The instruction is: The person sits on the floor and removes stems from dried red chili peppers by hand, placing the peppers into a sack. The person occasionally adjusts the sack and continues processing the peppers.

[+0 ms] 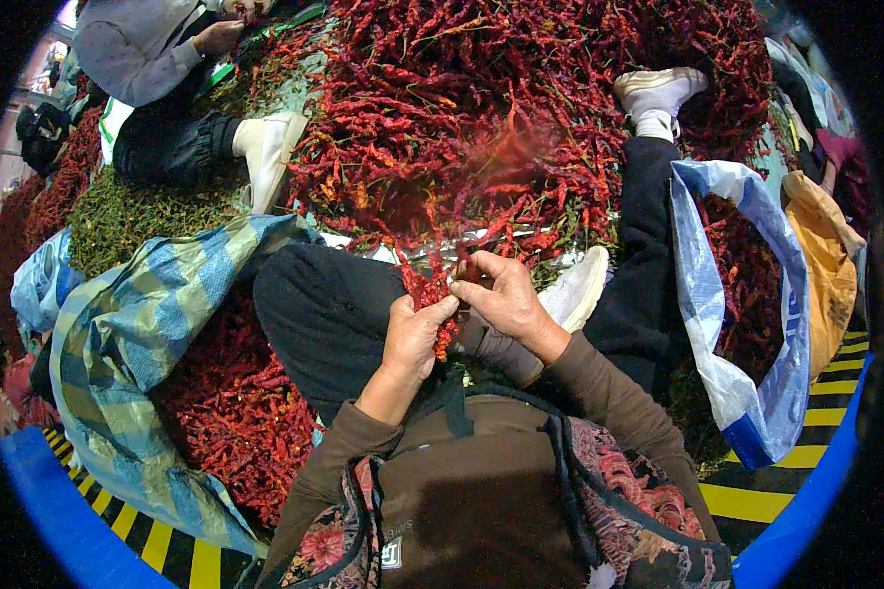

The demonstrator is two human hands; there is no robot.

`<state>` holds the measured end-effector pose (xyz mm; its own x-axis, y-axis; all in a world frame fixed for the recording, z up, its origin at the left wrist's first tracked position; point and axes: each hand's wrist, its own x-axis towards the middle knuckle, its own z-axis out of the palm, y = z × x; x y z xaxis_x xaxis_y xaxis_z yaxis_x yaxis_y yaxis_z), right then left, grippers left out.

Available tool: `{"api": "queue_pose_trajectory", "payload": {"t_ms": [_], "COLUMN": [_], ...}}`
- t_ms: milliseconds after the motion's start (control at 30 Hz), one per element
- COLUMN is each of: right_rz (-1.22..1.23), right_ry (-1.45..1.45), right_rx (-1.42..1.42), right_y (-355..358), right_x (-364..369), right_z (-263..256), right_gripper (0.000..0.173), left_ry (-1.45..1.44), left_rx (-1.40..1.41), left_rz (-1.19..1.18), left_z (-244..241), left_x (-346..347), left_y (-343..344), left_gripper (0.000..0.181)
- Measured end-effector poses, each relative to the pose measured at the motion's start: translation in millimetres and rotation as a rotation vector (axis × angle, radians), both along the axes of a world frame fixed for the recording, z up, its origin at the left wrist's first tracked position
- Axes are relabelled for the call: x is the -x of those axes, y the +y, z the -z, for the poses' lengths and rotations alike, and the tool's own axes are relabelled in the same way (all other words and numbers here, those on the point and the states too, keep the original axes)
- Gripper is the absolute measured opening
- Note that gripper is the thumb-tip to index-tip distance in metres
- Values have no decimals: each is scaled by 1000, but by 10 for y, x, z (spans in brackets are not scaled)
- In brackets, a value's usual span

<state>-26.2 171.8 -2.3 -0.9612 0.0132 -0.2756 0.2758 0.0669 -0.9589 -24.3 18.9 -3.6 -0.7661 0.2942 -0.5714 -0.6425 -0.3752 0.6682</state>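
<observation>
My left hand [412, 331] holds a small bunch of dried red chili peppers [423, 288] over my crossed legs, thumb pressed on top. Close against it on the right, my right hand [502, 298] pinches with thumb and fingertips near the top of the bunch; what lies between those fingertips is too small to tell. Before me spreads a large heap of red chili peppers [442, 118], many with green stems. To my left, an open blue and yellow checked woven sack [132, 316] holds more red chilies [243, 412].
A white and blue woven sack [751, 412] with chilies stands open at right, beside an orange sack [821, 272]. A green heap of stems [155, 221] lies at left. Another person's hand [219, 37] is at upper left; white shoes [269, 158] border the chili heap.
</observation>
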Motion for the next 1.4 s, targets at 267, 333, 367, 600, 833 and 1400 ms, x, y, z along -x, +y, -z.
{"api": "queue_pose_trajectory", "payload": {"t_ms": [267,333,367,600,833,1400], "right_rz": [64,76,81,39,47,-228], "right_ry": [63,-236,-388,-476,-124,-315], "right_rx": [152,391,509,840,-85,196], "right_y": [-49,18,45,215,410,8], "right_x": [-45,-50,-49,-51,-53,-542], "right_z": [135,25,-50,50,261,-338], "right_gripper": [8,8,8,14,16,13], "left_ry": [182,189,187,29,-30,242], "left_rx": [185,178,165,-36,-99,236], "left_rz": [37,60,85,95,-87,72], "left_z": [-86,-99,-119,-69,0,-268], "left_x": [-14,-10,2,19,47,-227], "left_y": [9,-7,-39,-180,-189,-105], "left_gripper": [14,13,13,10,19,11]}}
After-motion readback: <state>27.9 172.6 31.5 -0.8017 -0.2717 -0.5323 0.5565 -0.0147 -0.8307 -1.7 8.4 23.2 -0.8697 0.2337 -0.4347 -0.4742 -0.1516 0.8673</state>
